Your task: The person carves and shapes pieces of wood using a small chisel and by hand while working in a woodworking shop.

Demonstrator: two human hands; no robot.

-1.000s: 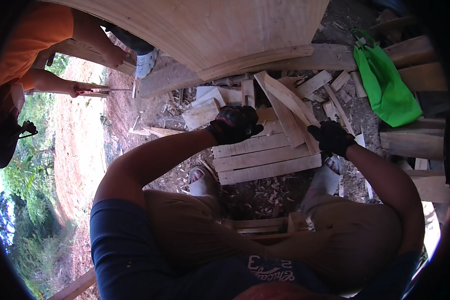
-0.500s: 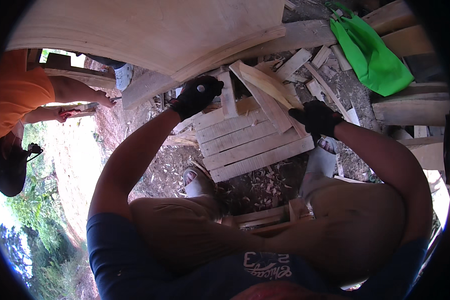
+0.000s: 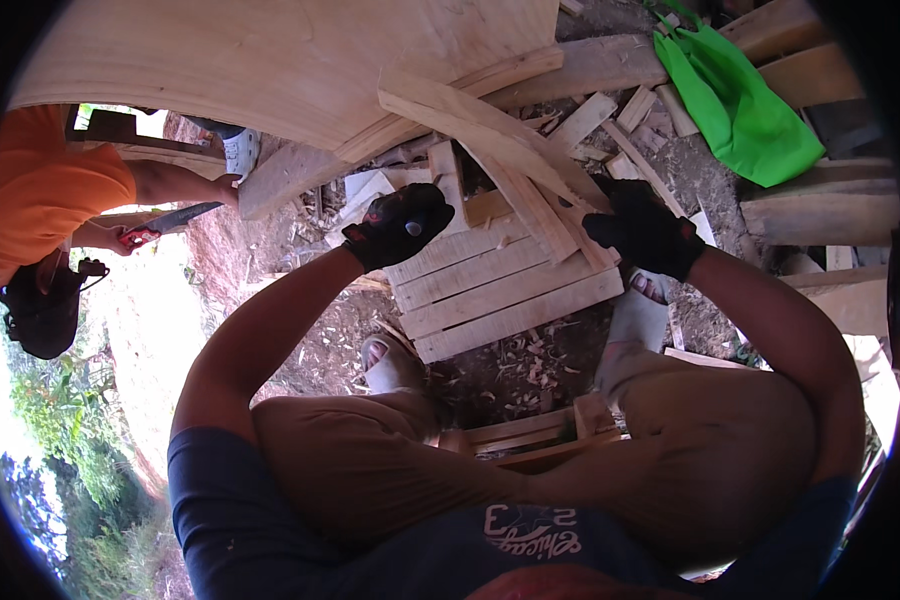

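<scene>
The left hand, in a black glove, is curling into a fist beside the left edge of a pale slatted wooden panel; a small light round spot is showing on the fist, and whether the fingers are enclosing anything cannot be told. The right hand, also black-gloved, is closing around the near end of a long pale wooden board, its thumb pointing left. That board is slanting up and leftward from the right hand, over the panel's far right corner, with its far end overlapping, in this view, the edge of a large pale plywood sheet.

A second flat plank is running beneath the board onto the panel, and a short squared wooden block is standing or leaning at the panel's far edge, just beyond the left hand. The panel is lying ahead of the person's feet, over ground strewn with curled wood shavings.

At the upper right, a bright green cloth bag is resting near stacked brown timbers. At the left, a co-worker in an orange shirt is holding a red-handled handsaw with a dark blade.
</scene>
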